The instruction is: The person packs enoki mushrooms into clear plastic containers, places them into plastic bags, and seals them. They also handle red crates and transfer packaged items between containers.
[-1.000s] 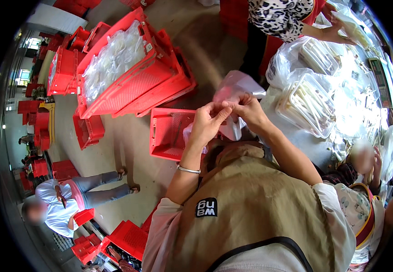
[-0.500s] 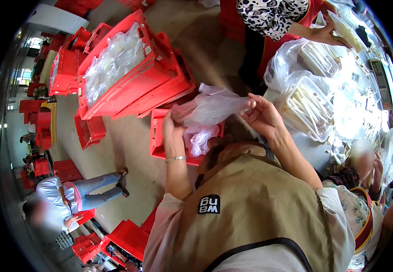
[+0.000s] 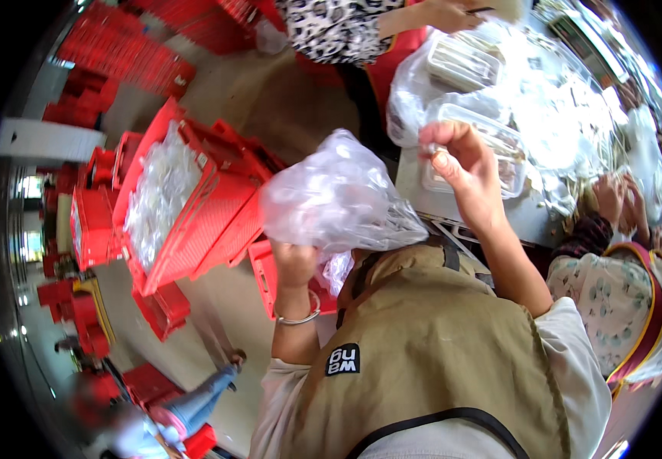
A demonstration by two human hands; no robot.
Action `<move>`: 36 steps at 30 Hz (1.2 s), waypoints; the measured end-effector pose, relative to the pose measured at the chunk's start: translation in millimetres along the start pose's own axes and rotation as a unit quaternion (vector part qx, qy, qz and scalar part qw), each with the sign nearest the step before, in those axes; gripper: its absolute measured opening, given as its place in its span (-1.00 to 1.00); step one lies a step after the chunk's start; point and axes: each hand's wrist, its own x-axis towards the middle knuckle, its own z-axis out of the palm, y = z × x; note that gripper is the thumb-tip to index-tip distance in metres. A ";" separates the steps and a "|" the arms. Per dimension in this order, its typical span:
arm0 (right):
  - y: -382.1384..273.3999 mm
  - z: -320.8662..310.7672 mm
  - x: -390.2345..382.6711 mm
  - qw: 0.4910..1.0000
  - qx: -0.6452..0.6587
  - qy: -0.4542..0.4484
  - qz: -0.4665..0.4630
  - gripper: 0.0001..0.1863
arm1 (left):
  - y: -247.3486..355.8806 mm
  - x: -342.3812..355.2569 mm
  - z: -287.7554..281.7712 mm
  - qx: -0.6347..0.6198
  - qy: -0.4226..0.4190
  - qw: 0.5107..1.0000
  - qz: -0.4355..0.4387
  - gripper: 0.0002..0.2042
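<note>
A thin, clear plastic bag (image 3: 339,195) billows in front of a worker in a brown apron (image 3: 430,329), its lower left edge gripped in the left hand (image 3: 294,264), a silver bracelet (image 3: 299,317) at the wrist. The right hand (image 3: 465,168) is raised apart from the left, fingers curled toward the thumb; whether the tips meet cannot be told. Beneath the bag, crumpled plastic (image 3: 336,269) lies in a red crate (image 3: 264,268). At left, stacked red crates (image 3: 220,203) hold a heap of clear plastic (image 3: 164,191); at right, 2 clear tubs (image 3: 518,161) sit on a gray table (image 3: 434,191) near a co-worker's leopard-print sleeve (image 3: 331,27).
</note>
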 end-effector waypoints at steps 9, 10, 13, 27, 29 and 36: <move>-40.5 -49.7 -47.7 0.968 0.222 -0.014 0.117 -0.84 | -28.8 34.6 20.4 0.067 -0.060 0.984 -0.157 -0.85; -43.7 -59.0 -58.3 0.974 0.196 -0.025 0.112 -0.84 | -44.1 35.5 24.3 0.143 -0.046 0.984 -0.093 -0.84; -34.1 -81.7 -76.7 0.991 0.075 -0.051 0.097 -0.81 | -33.1 30.0 53.8 -0.187 -0.032 0.940 -0.285 -0.81; -25.6 -157.4 -36.6 0.915 0.230 0.321 0.089 -0.79 | -15.8 118.4 128.1 -0.201 -0.233 0.899 -0.311 -0.89; 8.4 -178.1 -12.3 0.935 -0.206 0.284 0.047 -0.76 | -50.2 140.6 156.2 0.008 -0.139 0.971 -0.195 -0.82; 41.9 -157.4 -30.5 0.896 -0.360 0.259 0.034 -0.85 | -117.7 124.5 174.8 0.136 -0.096 0.975 -0.145 -0.73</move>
